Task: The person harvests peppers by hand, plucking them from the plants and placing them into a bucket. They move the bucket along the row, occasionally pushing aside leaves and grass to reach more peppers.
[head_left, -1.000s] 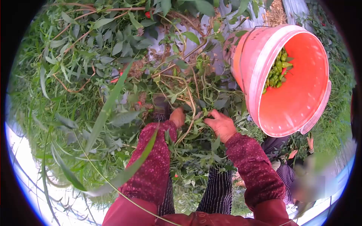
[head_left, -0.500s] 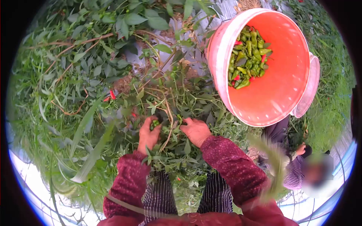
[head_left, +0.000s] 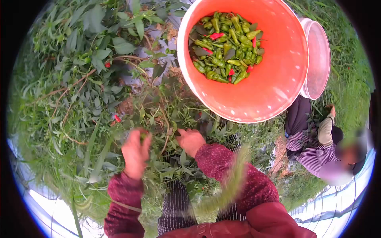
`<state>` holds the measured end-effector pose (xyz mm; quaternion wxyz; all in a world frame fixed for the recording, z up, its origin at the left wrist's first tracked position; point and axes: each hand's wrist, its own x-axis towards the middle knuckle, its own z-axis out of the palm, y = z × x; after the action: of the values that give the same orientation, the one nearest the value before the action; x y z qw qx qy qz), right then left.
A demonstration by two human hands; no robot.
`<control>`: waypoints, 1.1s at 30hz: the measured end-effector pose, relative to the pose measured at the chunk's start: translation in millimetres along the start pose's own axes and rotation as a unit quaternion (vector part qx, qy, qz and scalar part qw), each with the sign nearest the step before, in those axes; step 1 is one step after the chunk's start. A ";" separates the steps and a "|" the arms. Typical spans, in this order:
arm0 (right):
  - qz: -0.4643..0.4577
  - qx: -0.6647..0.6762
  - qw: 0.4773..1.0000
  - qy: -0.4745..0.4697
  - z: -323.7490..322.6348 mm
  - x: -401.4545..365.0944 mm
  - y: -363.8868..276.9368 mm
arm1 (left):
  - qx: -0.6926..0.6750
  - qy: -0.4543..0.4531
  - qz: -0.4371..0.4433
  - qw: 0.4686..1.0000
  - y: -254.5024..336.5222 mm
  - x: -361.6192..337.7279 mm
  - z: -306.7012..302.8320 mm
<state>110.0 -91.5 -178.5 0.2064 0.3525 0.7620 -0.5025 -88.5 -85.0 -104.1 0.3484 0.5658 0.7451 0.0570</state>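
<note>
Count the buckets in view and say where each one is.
2. An orange bucket holding green and red peppers is at top centre; a paler bucket is just right of it, partly hidden behind it. Others may be hidden.

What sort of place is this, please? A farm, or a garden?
Probably an outdoor pepper field or vegetable plot: leafy green pepper plants carry small red peppers, a round orange plastic bucket holds picked green and red peppers, and grass grows around.

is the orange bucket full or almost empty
Partly filled: the bucket holds green and red peppers only over its bottom, with bare orange wall showing above them.
</note>
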 end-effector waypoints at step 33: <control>-0.016 0.111 0.991 0.069 38.8 -17.8 27.2 | -0.228 -0.066 -0.202 0.950 -131.4 154.7 234.9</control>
<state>140.6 -126.0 -199.4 0.1045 0.3948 0.7193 -0.5620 -75.1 -67.5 -413.8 0.5205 0.3114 0.7865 0.1161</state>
